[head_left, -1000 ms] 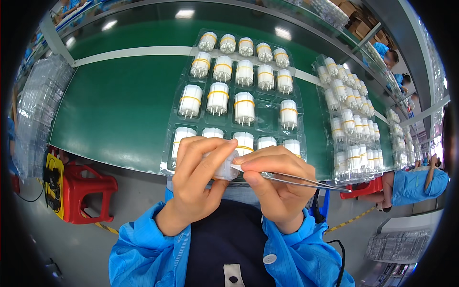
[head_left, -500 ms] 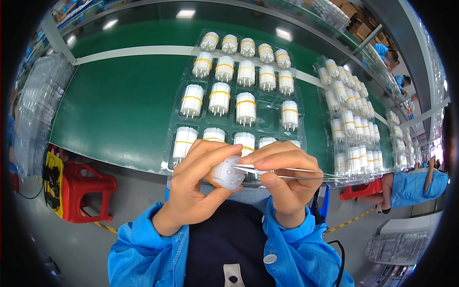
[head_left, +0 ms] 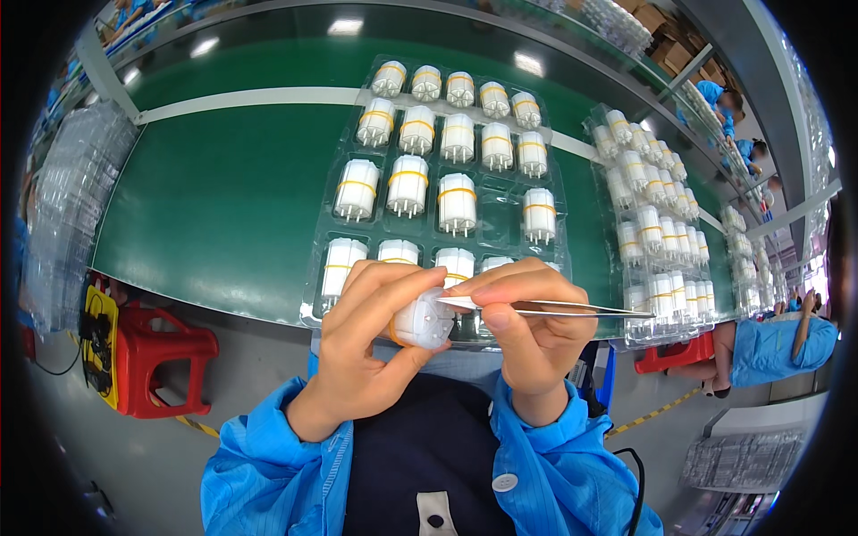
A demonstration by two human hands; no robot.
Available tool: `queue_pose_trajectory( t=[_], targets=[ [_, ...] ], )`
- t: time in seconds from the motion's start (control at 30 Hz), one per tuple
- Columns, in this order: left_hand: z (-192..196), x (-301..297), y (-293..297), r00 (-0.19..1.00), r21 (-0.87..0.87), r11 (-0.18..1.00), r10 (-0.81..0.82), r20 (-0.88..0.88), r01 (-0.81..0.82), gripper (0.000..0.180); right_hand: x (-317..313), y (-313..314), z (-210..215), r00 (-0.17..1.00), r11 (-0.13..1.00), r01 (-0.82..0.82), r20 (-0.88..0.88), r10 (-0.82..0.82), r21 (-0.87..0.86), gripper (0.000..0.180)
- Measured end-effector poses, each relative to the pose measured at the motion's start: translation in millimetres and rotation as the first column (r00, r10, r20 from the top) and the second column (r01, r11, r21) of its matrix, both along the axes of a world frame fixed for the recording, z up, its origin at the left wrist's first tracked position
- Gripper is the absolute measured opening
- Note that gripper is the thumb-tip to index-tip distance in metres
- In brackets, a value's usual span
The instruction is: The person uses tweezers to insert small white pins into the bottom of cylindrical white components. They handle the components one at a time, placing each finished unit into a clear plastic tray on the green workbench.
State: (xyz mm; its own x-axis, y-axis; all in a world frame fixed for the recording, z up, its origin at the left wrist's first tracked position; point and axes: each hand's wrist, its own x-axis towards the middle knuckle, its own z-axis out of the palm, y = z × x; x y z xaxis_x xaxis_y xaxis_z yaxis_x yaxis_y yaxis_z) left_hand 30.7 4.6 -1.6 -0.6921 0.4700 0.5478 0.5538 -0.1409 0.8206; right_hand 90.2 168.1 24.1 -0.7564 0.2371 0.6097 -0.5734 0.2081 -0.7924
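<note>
My left hand [head_left: 362,348] grips a white pronged cylinder [head_left: 422,323] with a yellow band, holding it on its side so that its end face points right. In my right hand [head_left: 536,335] is a pair of silver tweezers [head_left: 590,310], pinched between thumb and fingers. The tweezers' tips reach the rim of that end face; whether they hold anything there is too small to tell. Beyond my hands lies a clear plastic tray [head_left: 308,313] with rows of similar banded cylinders [head_left: 458,204], prongs toward me. One pocket [head_left: 500,214] in it has no cylinder.
The tray rests on a green worktable [head_left: 206,205]. Further filled trays [head_left: 666,232] stand to the right, and stacked clear trays [head_left: 76,196] to the left. Red stools [head_left: 170,362] are below the table edge. A person in blue [head_left: 773,348] sits at the far right.
The tweezers' two arms have come together and their rear end has swung slightly up. My right hand has shifted a little left, while the left hand and cylinder stay nearly still.
</note>
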Motion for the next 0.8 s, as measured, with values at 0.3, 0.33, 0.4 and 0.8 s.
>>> queue_pose_trajectory(
  t=[0.3, 0.33, 0.4, 0.8],
  targets=[
    [-0.6, 0.4, 0.2, 1.0, 0.007, 1.0, -0.004, -0.012, 0.004, 0.055, 2.0, 2.3, 2.9, 1.0, 1.0, -0.018, 0.017, 0.018, 0.018, 0.011],
    [-0.6, 0.6, 0.1, 1.0, 0.006, 1.0, -0.003, -0.007, 0.003, 0.055, 1.6, 2.6, 2.9, 1.0, 0.999, -0.019, 0.006, 0.018, 0.04, 0.012],
    [-1.0, 0.1, -0.7, 1.0, 0.002, 1.0, 0.0, -0.019, 0.001, 0.055, 0.6, 3.5, 3.3, 1.0, 0.996, -0.017, -0.015, 0.019, 0.082, 0.012],
    [4.0, 1.0, -2.0, 0.999, 0.005, 1.0, 0.019, -0.048, -0.019, 0.056, 0.4, 0.8, 0.6, 0.999, 0.998, -0.045, -0.006, 0.045, -0.034, 0.011]
  ],
)
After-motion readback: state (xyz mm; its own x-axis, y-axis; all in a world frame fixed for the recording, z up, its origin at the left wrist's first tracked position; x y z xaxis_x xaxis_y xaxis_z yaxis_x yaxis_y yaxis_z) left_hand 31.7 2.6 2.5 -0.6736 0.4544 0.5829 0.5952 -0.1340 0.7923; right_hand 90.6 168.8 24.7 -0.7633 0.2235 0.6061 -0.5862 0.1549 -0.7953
